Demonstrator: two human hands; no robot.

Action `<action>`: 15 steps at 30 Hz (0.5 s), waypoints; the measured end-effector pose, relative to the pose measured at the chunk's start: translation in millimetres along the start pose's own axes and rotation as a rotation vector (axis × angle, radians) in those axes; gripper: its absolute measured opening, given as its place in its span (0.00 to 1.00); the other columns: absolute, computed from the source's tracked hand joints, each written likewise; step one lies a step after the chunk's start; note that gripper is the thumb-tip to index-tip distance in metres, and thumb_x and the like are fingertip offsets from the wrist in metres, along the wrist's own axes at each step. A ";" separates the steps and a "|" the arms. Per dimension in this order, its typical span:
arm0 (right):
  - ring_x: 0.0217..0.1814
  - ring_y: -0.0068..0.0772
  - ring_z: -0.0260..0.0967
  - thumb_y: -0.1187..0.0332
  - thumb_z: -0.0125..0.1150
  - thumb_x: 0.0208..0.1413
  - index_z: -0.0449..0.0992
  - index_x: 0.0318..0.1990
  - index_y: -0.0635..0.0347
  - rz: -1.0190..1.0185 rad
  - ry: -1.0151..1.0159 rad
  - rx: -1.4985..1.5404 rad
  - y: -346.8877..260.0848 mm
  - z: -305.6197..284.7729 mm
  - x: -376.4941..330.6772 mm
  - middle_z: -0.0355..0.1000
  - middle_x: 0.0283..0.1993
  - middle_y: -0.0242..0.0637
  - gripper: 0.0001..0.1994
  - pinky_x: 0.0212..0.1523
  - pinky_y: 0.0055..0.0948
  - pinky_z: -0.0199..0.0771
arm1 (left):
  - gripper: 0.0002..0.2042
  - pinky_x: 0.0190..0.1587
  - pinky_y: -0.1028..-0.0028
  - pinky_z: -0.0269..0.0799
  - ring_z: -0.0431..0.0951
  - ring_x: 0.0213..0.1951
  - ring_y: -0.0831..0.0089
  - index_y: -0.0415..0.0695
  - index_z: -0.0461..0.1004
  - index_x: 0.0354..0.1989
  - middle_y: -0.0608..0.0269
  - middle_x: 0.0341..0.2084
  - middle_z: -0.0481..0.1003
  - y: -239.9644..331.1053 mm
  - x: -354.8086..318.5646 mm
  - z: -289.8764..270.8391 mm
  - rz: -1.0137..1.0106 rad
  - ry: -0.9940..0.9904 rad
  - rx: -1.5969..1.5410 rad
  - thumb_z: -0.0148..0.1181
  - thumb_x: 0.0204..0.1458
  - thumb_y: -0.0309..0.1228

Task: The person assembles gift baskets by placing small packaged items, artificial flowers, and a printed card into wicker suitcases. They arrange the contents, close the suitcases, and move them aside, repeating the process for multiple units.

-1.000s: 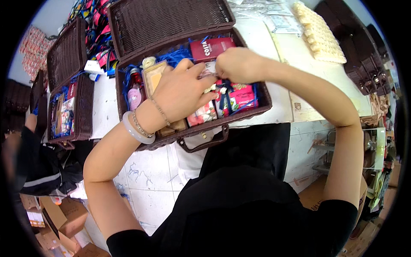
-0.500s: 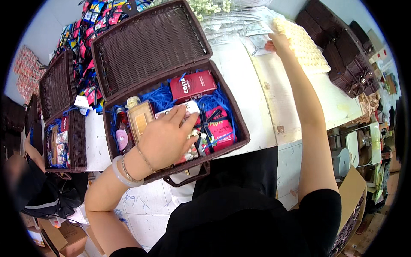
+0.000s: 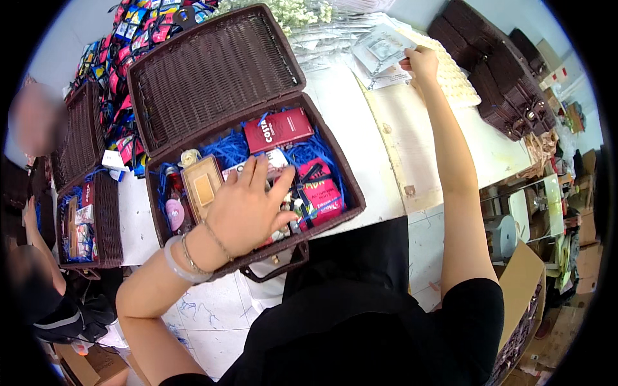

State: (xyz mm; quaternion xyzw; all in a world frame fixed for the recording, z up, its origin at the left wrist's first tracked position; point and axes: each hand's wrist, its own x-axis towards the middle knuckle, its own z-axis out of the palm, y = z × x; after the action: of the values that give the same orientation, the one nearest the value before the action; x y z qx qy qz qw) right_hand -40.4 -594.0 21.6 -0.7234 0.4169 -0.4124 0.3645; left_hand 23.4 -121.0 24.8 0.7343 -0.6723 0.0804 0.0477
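An open dark brown wicker suitcase basket [image 3: 347,193] sits on the white table with its lid tipped back. Over its contents lies my left hand [image 3: 241,199], fingers spread, partly hiding a white box with print. Around that hand are a dark red box [image 3: 278,130], a tan box with a pale window [image 3: 202,186], a pink packet tied with dark ribbon [image 3: 320,192], a cream rose [image 3: 190,157] and blue paper shred [image 3: 228,149]. At the far right, my right hand [image 3: 421,63] pinches the edge of a pale card in a clear sleeve [image 3: 381,49], lifted at a tilt.
Below the card lies another flat sleeve [image 3: 389,78], beside a cream bumpy sheet [image 3: 460,83]. Brown wicker cases [image 3: 508,87] are stacked at right. Behind the basket are colourful packets [image 3: 122,58] and white flowers [image 3: 290,14]. Leftward, another person's arm [image 3: 45,235] is near a second basket [image 3: 106,225].
My right hand has taken hold of the card and raised it from the pile. My left hand stays over the basket, its fingers spread wider. Another person's head has come into view at left.
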 end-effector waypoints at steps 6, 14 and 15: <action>0.16 0.28 0.69 0.72 0.58 0.46 0.73 0.21 0.64 -0.598 0.419 -0.378 -77.4 -55.2 -93.9 0.69 0.16 0.37 0.07 0.19 0.24 0.65 | 0.36 0.52 0.58 0.68 0.67 0.54 0.48 0.41 0.53 0.63 0.34 0.53 0.63 -14.9 2.4 -24.5 -0.114 0.135 -0.732 0.54 0.51 0.51; 0.26 0.20 0.62 0.72 0.61 0.35 0.77 0.36 0.64 -2.010 -0.075 -0.324 -160.7 -1.4 -277.2 0.63 0.25 0.28 0.16 0.22 0.22 0.59 | 0.17 0.52 0.64 0.70 0.73 0.50 0.63 0.31 0.62 0.54 0.48 0.49 0.70 -38.3 15.3 -55.7 -0.332 0.520 -1.816 0.44 0.60 0.29; 0.31 0.25 0.65 0.69 0.63 0.38 0.76 0.39 0.66 -1.999 -0.295 -0.289 -165.6 0.1 -275.9 0.66 0.30 0.32 0.18 0.28 0.25 0.65 | 0.13 0.43 0.68 0.76 0.77 0.42 0.65 0.29 0.67 0.47 0.50 0.43 0.73 -40.9 9.5 -54.9 -0.437 0.605 -1.918 0.52 0.52 0.19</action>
State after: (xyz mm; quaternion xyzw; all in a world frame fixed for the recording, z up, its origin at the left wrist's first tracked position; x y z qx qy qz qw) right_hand -76.3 -280.6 85.1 -0.8210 -0.3810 -0.3807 -0.1896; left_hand 62.0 -116.8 82.0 0.4427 -0.2651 -0.3189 0.7950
